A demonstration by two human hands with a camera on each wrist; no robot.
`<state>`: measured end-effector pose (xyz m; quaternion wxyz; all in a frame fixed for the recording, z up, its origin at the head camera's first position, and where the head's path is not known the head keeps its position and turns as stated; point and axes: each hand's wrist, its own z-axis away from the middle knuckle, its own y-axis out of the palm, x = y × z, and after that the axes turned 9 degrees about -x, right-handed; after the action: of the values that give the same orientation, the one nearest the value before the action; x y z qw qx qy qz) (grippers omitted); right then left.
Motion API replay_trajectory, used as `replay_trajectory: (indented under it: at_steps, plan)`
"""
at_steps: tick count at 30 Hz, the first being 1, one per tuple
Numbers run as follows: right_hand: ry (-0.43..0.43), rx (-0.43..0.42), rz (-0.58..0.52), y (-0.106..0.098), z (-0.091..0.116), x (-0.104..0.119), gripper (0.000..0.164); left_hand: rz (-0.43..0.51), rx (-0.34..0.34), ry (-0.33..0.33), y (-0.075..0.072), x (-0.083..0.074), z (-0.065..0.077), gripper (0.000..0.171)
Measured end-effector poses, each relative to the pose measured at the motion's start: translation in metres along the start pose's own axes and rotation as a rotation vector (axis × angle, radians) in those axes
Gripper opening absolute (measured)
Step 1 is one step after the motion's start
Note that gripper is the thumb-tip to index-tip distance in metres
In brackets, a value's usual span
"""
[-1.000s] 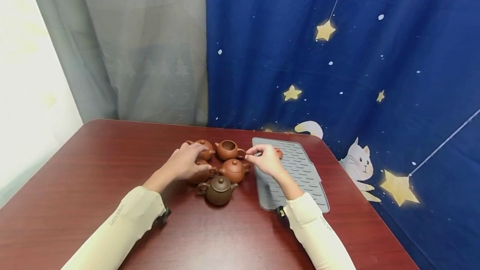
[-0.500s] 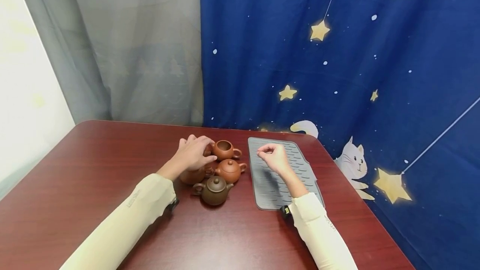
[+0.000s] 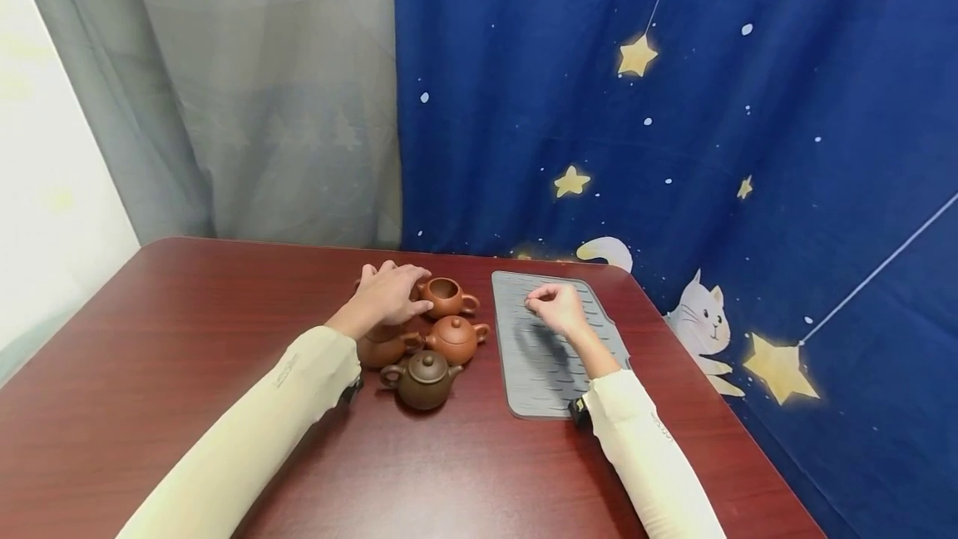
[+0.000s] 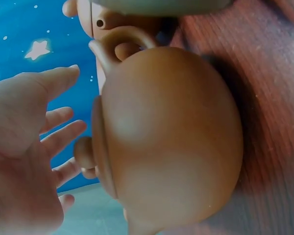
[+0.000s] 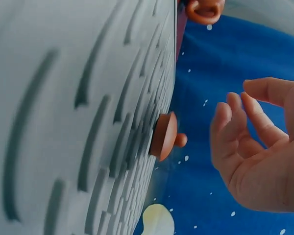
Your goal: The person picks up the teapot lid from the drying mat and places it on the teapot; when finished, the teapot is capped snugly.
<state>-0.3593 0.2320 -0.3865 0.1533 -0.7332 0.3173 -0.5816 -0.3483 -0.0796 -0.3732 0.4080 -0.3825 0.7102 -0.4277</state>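
Observation:
My left hand is held over the back-left teapot, which it almost wholly hides, with fingertips near a lidless orange-brown teapot. In the left wrist view the left fingers are spread behind a brown teapot and grip nothing; whether they touch the hidden teapot I cannot tell. Above the grey mat is my right hand, its fingers loosely bent and thumb near the index finger. Nothing shows between them in the right wrist view. A small orange-brown teapot lid lies on the mat, knob up, apart from the fingers.
An orange-brown lidded teapot and a dark brown one stand close together in front of the lidless one. All are on a dark red table. A blue star-patterned curtain hangs behind.
My left hand has moved right and slightly forward over the back-left teapot. My right hand has moved right, from beside the lidless teapot's handle to over the mat, hiding the lid from the head view.

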Motion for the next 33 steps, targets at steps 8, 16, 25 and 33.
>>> replay_trajectory:
  at_steps: [8, 16, 25, 33]
  plan:
    - [0.015, -0.011, 0.065, -0.005, -0.011, -0.002, 0.017, -0.041, 0.045, 0.000, 0.000, 0.002, -0.010, 0.062]
    - [0.026, -0.026, 0.140, -0.007, -0.019, -0.010, 0.020, -0.020, 0.117, -0.009, 0.002, 0.004, -0.018, 0.063]
    - [0.076, -0.018, 0.183, 0.002, -0.031, -0.017, 0.020, -0.049, 0.140, -0.027, 0.008, 0.009, -0.024, 0.068]
    - [0.134, -0.040, 0.194, 0.007, -0.041, -0.027, 0.022, -0.043, 0.138, -0.038, 0.018, 0.012, -0.026, 0.060]
